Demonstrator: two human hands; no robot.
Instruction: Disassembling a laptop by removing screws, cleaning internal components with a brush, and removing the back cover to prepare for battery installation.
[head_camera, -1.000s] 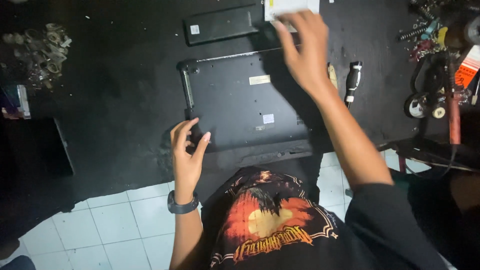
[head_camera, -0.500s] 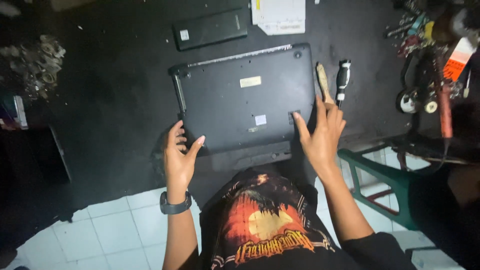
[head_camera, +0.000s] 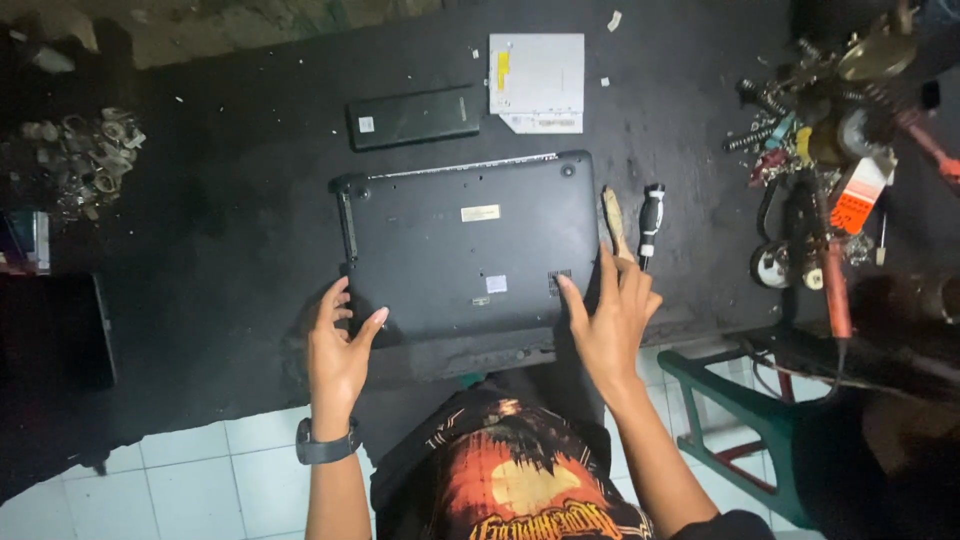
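The laptop (head_camera: 470, 245) lies base-up at the near edge of the black bench. It is steadied at its near corners: the left hand (head_camera: 338, 345) is spread, empty, and the right hand (head_camera: 608, 320) lies flat, fingers wide. The step looks like squaring it up for opening. Next, the screwdriver (head_camera: 650, 222) beside the brush (head_camera: 615, 225) would be needed; farther back lie a battery (head_camera: 413, 117) and drive (head_camera: 537, 82).

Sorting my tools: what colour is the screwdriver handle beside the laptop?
Black with a white band, the screwdriver shows best in the head view.
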